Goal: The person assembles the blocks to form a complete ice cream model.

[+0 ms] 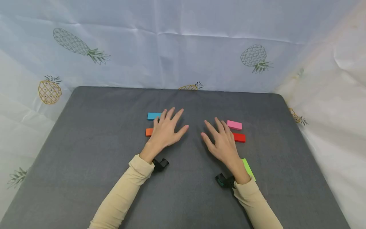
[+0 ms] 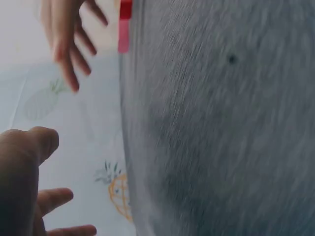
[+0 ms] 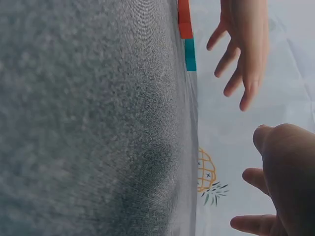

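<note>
Curtain [image 1: 177, 60], beyond red block [image 1: 240, 137] | table [image 1: 197, 197], beneath it | left hand [image 1: 165, 131], raised, fingers spread wide, well left of it | right hand [image 1: 224, 142], raised, likewise spread, screening its left end | green block [image 1: 248, 168], nearer than it | pink block [image 1: 234, 125], just beyond | blue block [image 1: 153, 116], orange block [image 1: 149, 132], well left, partly screened by left hand
</note>
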Demonstrator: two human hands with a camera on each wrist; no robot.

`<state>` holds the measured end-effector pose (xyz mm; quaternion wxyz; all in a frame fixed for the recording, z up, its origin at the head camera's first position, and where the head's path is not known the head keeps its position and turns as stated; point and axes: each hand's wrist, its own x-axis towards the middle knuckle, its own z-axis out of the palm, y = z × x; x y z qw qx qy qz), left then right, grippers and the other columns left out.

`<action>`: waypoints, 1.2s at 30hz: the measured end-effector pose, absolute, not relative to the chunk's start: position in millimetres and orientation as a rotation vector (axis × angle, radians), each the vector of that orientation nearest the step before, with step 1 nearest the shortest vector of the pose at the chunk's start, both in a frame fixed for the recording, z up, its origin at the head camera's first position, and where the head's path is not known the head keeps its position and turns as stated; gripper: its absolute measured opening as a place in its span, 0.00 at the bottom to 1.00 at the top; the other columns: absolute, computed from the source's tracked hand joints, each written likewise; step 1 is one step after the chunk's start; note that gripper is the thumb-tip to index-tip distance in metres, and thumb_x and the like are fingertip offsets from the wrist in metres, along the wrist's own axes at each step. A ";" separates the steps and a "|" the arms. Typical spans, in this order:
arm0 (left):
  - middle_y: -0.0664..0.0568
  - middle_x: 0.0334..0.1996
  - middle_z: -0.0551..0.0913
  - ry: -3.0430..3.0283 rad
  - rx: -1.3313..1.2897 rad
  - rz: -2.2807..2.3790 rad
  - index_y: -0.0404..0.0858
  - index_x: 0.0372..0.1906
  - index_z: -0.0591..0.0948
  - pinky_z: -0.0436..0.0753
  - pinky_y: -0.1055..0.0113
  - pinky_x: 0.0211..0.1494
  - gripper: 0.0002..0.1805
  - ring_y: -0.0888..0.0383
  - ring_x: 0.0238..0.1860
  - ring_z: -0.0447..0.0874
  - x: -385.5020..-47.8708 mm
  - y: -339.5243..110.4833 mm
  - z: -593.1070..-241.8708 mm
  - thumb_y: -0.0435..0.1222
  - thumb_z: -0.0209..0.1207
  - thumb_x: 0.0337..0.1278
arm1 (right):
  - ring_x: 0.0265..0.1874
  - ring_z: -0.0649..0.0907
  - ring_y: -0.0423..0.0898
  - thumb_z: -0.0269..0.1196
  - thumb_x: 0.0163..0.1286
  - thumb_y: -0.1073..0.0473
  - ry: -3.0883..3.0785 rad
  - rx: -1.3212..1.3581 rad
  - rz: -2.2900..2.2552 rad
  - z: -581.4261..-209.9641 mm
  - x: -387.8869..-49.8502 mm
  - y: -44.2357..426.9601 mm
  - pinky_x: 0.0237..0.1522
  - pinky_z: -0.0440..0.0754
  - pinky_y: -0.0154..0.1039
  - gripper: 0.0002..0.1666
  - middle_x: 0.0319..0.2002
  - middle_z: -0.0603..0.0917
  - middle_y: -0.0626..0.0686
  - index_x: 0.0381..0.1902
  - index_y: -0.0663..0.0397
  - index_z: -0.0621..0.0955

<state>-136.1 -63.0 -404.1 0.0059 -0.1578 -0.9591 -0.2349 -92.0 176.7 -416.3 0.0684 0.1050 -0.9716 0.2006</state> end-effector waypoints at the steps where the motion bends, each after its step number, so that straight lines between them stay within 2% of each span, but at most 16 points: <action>1: 0.42 0.79 0.61 -2.994 -0.481 -0.758 0.53 0.80 0.62 0.61 0.27 0.73 0.38 0.35 0.80 0.56 -137.8 -65.7 -403.3 0.61 0.51 0.71 | 0.76 0.63 0.68 0.59 0.75 0.40 -2.920 0.308 0.619 -415.9 -90.7 177.0 0.69 0.65 0.73 0.34 0.77 0.65 0.64 0.75 0.41 0.72; 5: 0.44 0.77 0.65 -2.959 -0.440 -0.859 0.51 0.77 0.67 0.62 0.29 0.72 0.35 0.38 0.78 0.60 -144.7 -78.3 -401.5 0.59 0.53 0.71 | 0.74 0.66 0.66 0.60 0.74 0.40 -2.904 0.280 0.663 -414.7 -86.4 177.9 0.67 0.68 0.71 0.34 0.75 0.68 0.63 0.74 0.41 0.73; 11: 0.42 0.76 0.67 -2.916 -0.420 -0.948 0.47 0.74 0.72 0.65 0.30 0.67 0.33 0.37 0.75 0.62 -155.6 -102.1 -403.7 0.55 0.58 0.70 | 0.70 0.70 0.67 0.62 0.73 0.43 -2.837 0.278 0.741 -415.0 -80.6 181.3 0.65 0.70 0.69 0.31 0.70 0.73 0.64 0.71 0.45 0.77; 19: 0.39 0.75 0.67 -2.897 -0.428 -1.029 0.42 0.72 0.74 0.67 0.31 0.61 0.30 0.34 0.73 0.61 -164.3 -132.8 -407.8 0.46 0.61 0.69 | 0.53 0.77 0.60 0.67 0.70 0.50 -2.685 0.268 0.823 -418.5 -64.8 191.2 0.53 0.75 0.58 0.27 0.57 0.81 0.61 0.64 0.52 0.82; 24: 0.37 0.75 0.65 -2.940 -0.414 -1.047 0.41 0.71 0.75 0.66 0.31 0.62 0.29 0.32 0.72 0.59 -168.5 -146.8 -411.7 0.43 0.61 0.69 | 0.45 0.76 0.56 0.69 0.68 0.55 -2.643 0.232 0.849 -418.3 -52.1 199.6 0.45 0.74 0.53 0.25 0.49 0.82 0.62 0.61 0.55 0.84; 29: 0.32 0.74 0.65 -2.973 -0.459 -1.057 0.37 0.71 0.74 0.66 0.33 0.65 0.29 0.30 0.70 0.59 -172.8 -157.6 -418.3 0.41 0.62 0.68 | 0.36 0.73 0.53 0.71 0.66 0.57 -2.629 0.183 0.852 -417.7 -40.5 208.4 0.37 0.67 0.44 0.24 0.42 0.81 0.62 0.60 0.57 0.84; 32: 0.31 0.72 0.66 -2.964 -0.498 -1.096 0.35 0.72 0.73 0.66 0.36 0.67 0.30 0.30 0.70 0.60 -174.8 -162.2 -421.8 0.38 0.63 0.67 | 0.35 0.73 0.53 0.71 0.65 0.58 -2.633 0.146 0.857 -418.3 -34.4 213.0 0.35 0.65 0.41 0.25 0.40 0.81 0.62 0.59 0.57 0.84; 36: 0.30 0.71 0.67 -2.967 -0.522 -1.136 0.35 0.72 0.72 0.64 0.35 0.69 0.30 0.30 0.70 0.62 -176.5 -165.3 -424.8 0.37 0.63 0.67 | 0.36 0.76 0.53 0.72 0.64 0.59 -2.631 0.094 0.853 -420.6 -26.2 219.3 0.35 0.67 0.42 0.25 0.38 0.81 0.61 0.58 0.58 0.85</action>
